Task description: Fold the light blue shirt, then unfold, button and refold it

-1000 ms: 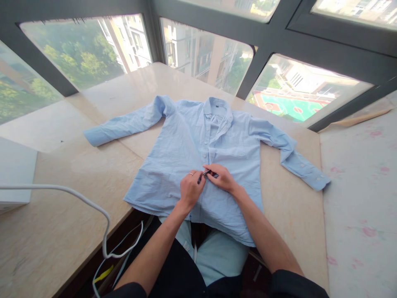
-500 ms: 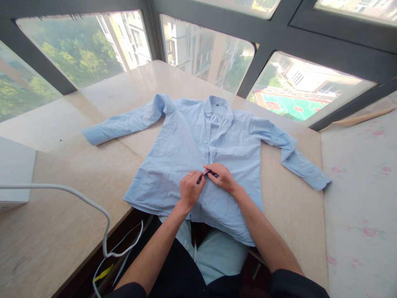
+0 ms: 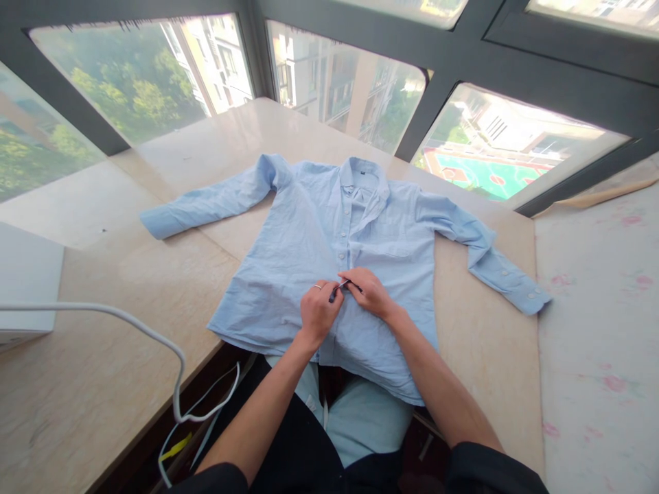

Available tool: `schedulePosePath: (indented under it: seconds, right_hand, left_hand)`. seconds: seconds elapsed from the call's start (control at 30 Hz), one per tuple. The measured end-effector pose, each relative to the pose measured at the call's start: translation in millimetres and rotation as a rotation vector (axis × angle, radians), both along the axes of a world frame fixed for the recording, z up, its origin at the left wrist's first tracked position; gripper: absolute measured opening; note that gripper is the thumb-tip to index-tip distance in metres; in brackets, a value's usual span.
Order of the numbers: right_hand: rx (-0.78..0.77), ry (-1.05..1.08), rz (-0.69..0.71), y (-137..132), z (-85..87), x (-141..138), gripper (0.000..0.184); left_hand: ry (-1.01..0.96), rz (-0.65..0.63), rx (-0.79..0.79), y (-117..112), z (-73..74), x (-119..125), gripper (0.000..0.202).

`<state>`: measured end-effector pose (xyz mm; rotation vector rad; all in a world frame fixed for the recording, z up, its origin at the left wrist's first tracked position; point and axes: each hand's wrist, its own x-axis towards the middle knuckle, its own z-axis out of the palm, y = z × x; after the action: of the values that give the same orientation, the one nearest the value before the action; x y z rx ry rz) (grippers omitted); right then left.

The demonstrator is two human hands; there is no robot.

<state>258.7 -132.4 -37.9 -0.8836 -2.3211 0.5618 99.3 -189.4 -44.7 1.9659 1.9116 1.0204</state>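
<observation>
Barely any change: midway down the pale blue cotton shirt on the beige stone bench, left hand and right hand keep fingers pinched on its button strip.

I sit at a beige stone tabletop in a corner of dark-framed windows; daylight pours in, trees and apartment blocks outside.

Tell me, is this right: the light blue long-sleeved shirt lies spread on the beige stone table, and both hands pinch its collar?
No. The head view shows the left hand and right hand pinching the light blue long-sleeved shirt at its front button strip, not its collar.
</observation>
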Motion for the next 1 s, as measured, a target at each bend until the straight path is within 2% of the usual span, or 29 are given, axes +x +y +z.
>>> schedulePosePath:
  seconds: [0.4, 0.7, 0.8, 1.0]
  right_hand:
    - [0.091, -0.01, -0.013, 0, -3.5, -2, 0.031]
    - [0.098, 0.185, -0.22, -9, 3.2, -2, 0.025]
    - [-0.041, 0.238, -0.332, -20, 9.2, -5, 0.019]
    - [-0.716, 0.255, -0.441, -30, 25.6, -10, 0.022]
  left_hand:
    - [-0.001, 0.0, 0.024, 1, 0.1, 0, 0.015]
    - [-0.022, 0.001, 0.026, 1, -1.1, -2, 0.014]
    - [-0.047, 0.016, -0.001, 1, 0.9, -2, 0.015]
    - [-0.14, 0.041, -0.051, 2, 4.4, -1, 0.015]
